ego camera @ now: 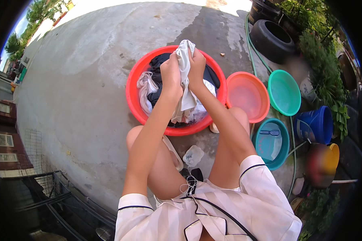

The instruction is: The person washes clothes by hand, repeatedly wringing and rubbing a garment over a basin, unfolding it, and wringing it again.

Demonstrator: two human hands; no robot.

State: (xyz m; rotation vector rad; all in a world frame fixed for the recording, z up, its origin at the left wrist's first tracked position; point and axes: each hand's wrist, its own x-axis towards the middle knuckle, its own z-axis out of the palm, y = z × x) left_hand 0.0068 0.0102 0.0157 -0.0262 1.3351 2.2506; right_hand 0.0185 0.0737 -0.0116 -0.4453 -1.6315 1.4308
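Note:
Both fists grip a white cloth garment [184,64], held up over a large red plastic basin [132,87]. My left hand [170,72] closes on its left side, my right hand [197,67] on its right, close together. The garment's lower part hangs down into the basin between my forearms. Wet laundry fills the basin: a pale pink-white cloth [146,87] at the left, dark clothes [161,61] at the back, and more white fabric [209,87] at the right. My fingertips are partly hidden by the cloth.
At the right stand an orange basin [247,96], a green basin [285,92], a teal basin [273,144] holding a brush [269,132], and a blue bucket [315,125]. A green hose [253,57] runs past a black tyre [273,40]. Between my feet sits a small clear plastic container [193,155].

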